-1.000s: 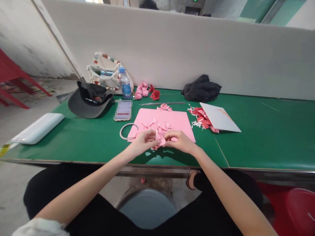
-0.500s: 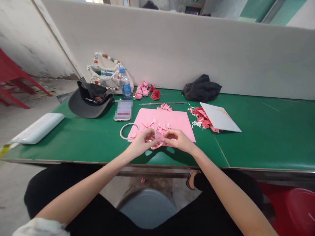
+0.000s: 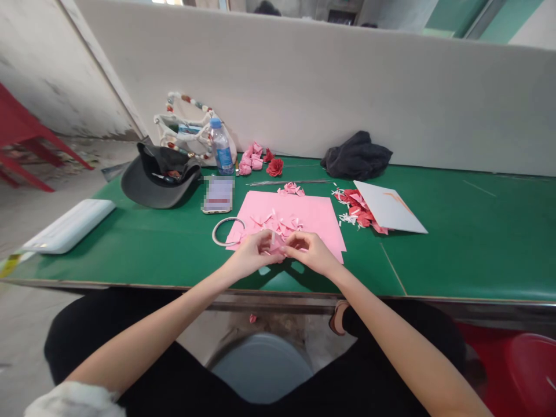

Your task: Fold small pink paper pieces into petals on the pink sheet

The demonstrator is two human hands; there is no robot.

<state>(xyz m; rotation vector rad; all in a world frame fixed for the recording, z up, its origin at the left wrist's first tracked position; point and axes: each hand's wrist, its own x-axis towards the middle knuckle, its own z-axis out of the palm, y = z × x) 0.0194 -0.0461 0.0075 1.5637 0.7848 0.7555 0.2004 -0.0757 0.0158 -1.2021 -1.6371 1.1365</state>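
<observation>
Seated at a green bench [image 3: 456, 243], a person brings both hands together, the left hand [image 3: 254, 255] and right hand [image 3: 310, 253] pressed close, fingertips pinching a small pink paper piece [image 3: 275, 244] just above the near edge of a pink sheet [image 3: 321, 226]. The exact grip is hidden by the fingers. Loose pink paper scraps [image 3: 278, 226] lie on the sheet just beyond the hands, and such light pieces could slip from the fingertips or be nudged over the sheet's edge by a careless wrist. A stray pink scrap [image 3: 252, 318] already lies on the floor below the bench, showing how far one might fall.

A metal ring [image 3: 213, 231] sits touching the sheet's left corner, within reach of a sweeping left hand. Thin wire stems [image 3: 286, 182] lie along the far edge. Beyond them stand pink paper roses [image 3: 251, 159] and a red paper rose [image 3: 274, 167], while red paper scraps [image 3: 356, 202] lie partly under a white card [image 3: 388, 207]. A phone [image 3: 217, 196], black cap [image 3: 152, 191] and water bottle [image 3: 221, 152] crowd the left side, but nothing stands between the hands and the sheet.
</observation>
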